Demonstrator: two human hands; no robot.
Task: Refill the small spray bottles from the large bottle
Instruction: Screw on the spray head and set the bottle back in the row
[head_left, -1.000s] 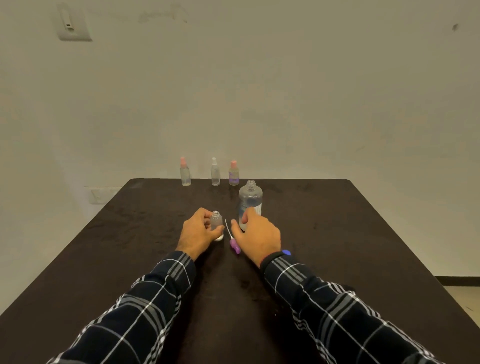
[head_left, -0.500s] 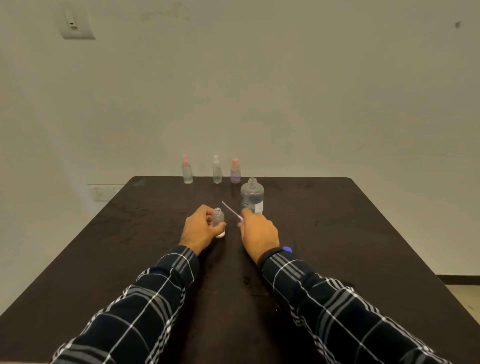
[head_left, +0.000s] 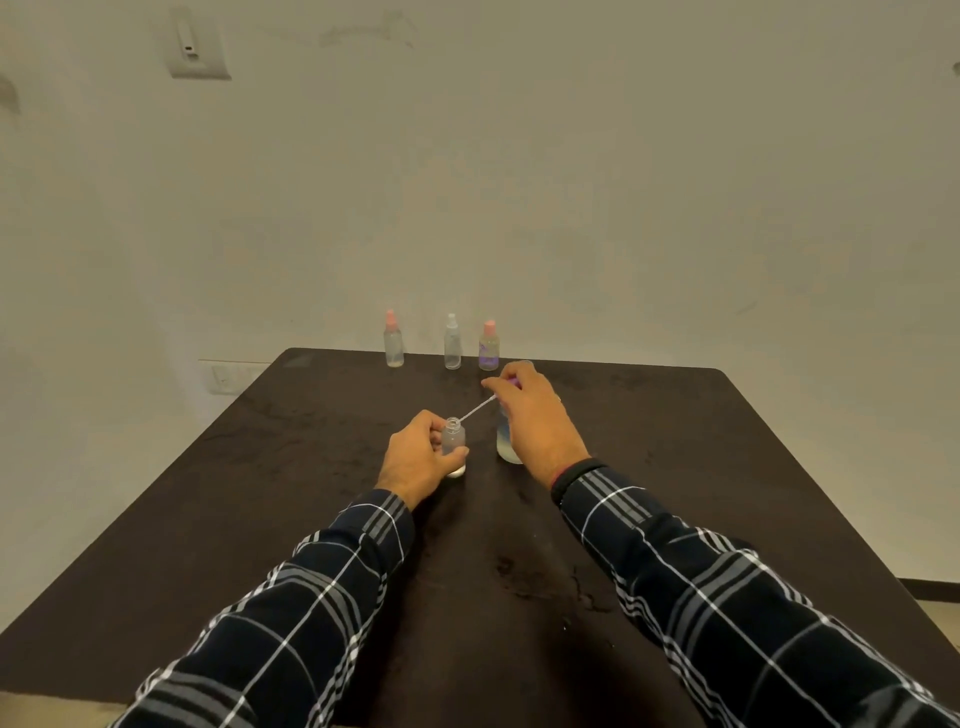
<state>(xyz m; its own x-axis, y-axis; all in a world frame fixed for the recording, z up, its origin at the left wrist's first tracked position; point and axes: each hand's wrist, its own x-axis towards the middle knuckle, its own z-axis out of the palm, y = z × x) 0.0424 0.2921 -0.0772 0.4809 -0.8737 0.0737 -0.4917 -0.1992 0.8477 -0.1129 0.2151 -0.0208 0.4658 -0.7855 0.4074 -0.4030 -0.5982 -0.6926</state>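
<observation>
Gripping clear uncapped small bottle (head_left: 455, 441): left hand (head_left: 415, 460); right hand (head_left: 532, 418) pinches purple sprayer cap (head_left: 514, 381), thin white tube (head_left: 478, 410); matte dark desk (head_left: 311, 467); beige wall (head_left: 519, 182).

table (head_left: 727, 467) dark brown | sleeves (head_left: 311, 613) navy, white plaid | spray caps (head_left: 451, 319) pink, white, pink | wall (head_left: 571, 182) beige

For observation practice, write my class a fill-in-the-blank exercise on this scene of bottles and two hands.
The left hand grips the small clear uncapped bottle, which stands ____ on the dark table.
The right hand pinches the purple spray top, partly hiding the ____ clear bottle behind it.
At the table's far edge stand ____ capped spray bottles.
The middle one has a ____ cap.
Missing words: upright; large; three; white.
</observation>
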